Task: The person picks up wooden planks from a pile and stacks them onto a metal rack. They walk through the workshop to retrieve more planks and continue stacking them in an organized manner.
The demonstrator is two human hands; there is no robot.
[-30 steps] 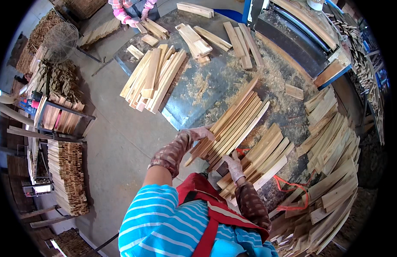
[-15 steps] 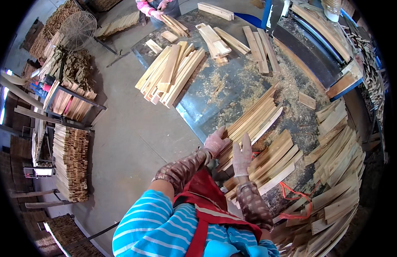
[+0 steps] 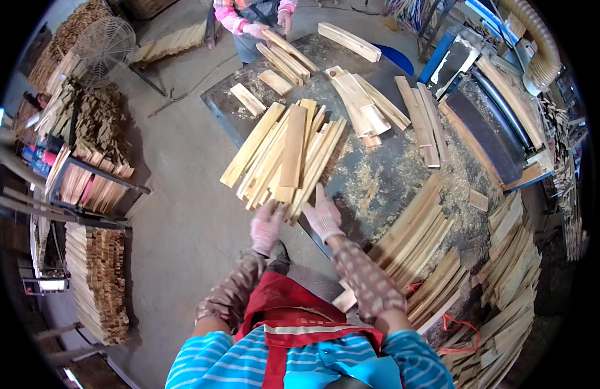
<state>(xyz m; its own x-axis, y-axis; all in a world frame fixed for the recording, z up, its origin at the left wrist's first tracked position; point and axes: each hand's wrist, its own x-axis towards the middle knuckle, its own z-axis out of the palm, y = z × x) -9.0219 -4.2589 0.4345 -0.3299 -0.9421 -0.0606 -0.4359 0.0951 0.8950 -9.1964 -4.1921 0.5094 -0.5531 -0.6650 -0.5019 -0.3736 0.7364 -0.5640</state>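
both gloved hands have left the slat stack at lower right (image 3: 410,240) and now reach the fanned wood strips pile (image 3: 287,155) at frame centre; left hand (image 3: 267,227) and right hand (image 3: 323,217) spread, empty, at its near ends; a co-worker's hands (image 3: 267,26) sort at top.

Slat pile (image 3: 287,155) blocks ahead; bare sawdusty table (image 3: 371,175) open rightward.

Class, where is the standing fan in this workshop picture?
The standing fan is at the upper left of the head view, on the floor left of the work table, beside stacked wood strips.
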